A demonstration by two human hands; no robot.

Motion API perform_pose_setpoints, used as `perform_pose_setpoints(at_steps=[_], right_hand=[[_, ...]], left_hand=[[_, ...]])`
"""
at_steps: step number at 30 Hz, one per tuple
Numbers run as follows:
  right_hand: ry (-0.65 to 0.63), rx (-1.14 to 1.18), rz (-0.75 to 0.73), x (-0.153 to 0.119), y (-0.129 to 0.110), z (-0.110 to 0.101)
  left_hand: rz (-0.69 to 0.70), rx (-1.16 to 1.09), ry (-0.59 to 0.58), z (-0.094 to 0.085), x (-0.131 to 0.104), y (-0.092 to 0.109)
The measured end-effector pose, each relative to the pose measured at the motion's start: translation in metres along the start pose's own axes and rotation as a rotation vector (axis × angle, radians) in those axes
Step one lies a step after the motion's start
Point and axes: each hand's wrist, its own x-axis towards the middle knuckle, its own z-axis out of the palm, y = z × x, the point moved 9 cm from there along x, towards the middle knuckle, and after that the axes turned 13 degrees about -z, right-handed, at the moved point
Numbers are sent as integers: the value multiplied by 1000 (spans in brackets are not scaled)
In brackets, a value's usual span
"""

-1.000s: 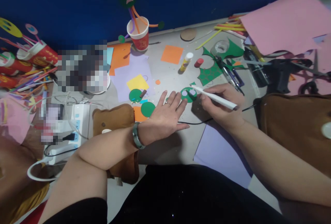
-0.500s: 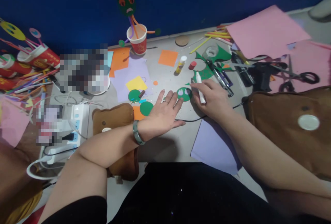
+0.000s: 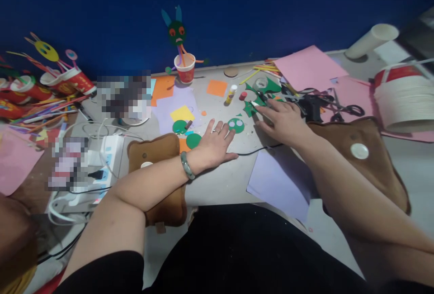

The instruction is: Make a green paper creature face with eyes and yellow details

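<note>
My left hand [image 3: 217,144] lies palm down with its fingers spread. Its fingertips are at the edge of a green paper circle with two pale round eyes [image 3: 236,125]. My right hand [image 3: 285,120] is bent over the green scraps, with a white marker [image 3: 253,104] at its fingers; only the marker's pale end shows, and the rest is hidden under the hand. A glue stick [image 3: 230,95] and a small red cap [image 3: 243,96] stand between the hands, farther back. Two more green circles [image 3: 194,141] lie left of my left hand.
A red paper cup [image 3: 186,75] holds a green-headed figure at the back. Scissors [image 3: 352,110] and pink paper [image 3: 310,65] lie right. Brown pouches [image 3: 154,149] are on both sides. A power strip [image 3: 110,154] with cables is at left, and a cable crosses the front.
My right hand has moved away from the green face circle toward the green scraps, and the marker is now mostly hidden. My left hand stays spread beside the circle. The view has shifted right.
</note>
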Motion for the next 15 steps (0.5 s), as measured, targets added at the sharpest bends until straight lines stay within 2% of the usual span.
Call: perform_pose_setpoints(at_steps=[3,6,10,15], right_hand=[[11,-51,113,-5,19,-19],[-96,-183,340,-11,50,-32],[-310,-171,533,-14,76,-25],[-379,-158,542,-9,81,-16]], left_hand=[[-1,1,-2,0,0,1],[0,0,7,1,1,1],[10,-2,50,2,2,0],[19,-15,71,5,3,0]])
